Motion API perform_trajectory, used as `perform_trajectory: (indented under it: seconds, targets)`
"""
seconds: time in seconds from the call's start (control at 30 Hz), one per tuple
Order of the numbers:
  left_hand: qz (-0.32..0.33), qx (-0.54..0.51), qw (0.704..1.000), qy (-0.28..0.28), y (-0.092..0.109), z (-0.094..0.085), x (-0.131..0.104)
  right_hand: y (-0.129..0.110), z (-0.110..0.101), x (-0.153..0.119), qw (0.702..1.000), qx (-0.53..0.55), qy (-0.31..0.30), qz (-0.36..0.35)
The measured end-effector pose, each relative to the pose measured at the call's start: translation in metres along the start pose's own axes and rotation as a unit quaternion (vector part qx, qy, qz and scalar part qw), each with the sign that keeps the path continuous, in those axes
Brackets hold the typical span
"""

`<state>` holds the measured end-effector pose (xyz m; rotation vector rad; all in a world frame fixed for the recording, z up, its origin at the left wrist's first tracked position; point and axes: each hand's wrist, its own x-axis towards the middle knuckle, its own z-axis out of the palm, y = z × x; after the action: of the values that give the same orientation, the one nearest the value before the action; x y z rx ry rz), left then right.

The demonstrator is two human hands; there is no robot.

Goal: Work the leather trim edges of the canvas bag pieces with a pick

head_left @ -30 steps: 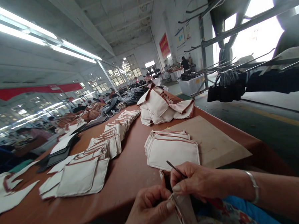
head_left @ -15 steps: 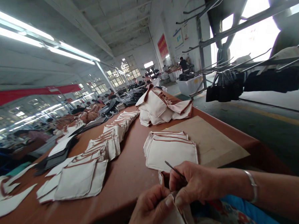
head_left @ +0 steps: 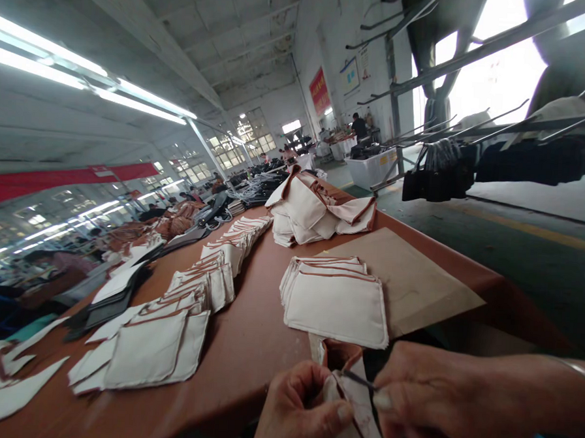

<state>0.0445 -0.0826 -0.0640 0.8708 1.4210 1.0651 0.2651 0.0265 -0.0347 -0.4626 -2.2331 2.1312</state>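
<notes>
Brown tabletop [head_left: 250, 328], strip-lit hall [head_left: 262, 54]; cream piece [head_left: 363, 413] in left hand [head_left: 296, 409], dark tool [head_left: 359, 379] in right hand [head_left: 440, 397]

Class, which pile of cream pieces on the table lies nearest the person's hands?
The small fanned stack just beyond the left hand; the long row lies farther to the left, and the jumbled heap farther back.

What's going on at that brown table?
A person's left hand pinches a cream, brown-lined fabric piece, while the right hand holds a thin dark tool at its edge. Just beyond, a stack of flat cream, brown-edged pieces lies on the brown table, with a row of similar pieces to the left.
</notes>
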Motion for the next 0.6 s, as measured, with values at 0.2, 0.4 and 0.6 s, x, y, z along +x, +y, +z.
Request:
perform_trajectory:
  seconds: [0.2, 0.4, 0.6]
  targets:
    - [0.013, 0.049, 0.999, 0.011, 0.000, 0.006, 0.000, -0.003, 0.006, 0.002, 0.997, -0.039, -0.070, -0.009]
    - [0.017, 0.114, 0.993, 0.012, 0.005, 0.010, -0.005, -0.001, 0.010, 0.006, 0.996, -0.061, -0.059, -0.006]
    - [0.021, 0.145, 0.989, 0.016, 0.008, 0.016, -0.004, 0.010, 0.015, 0.009, 0.994, 0.035, -0.035, 0.093]
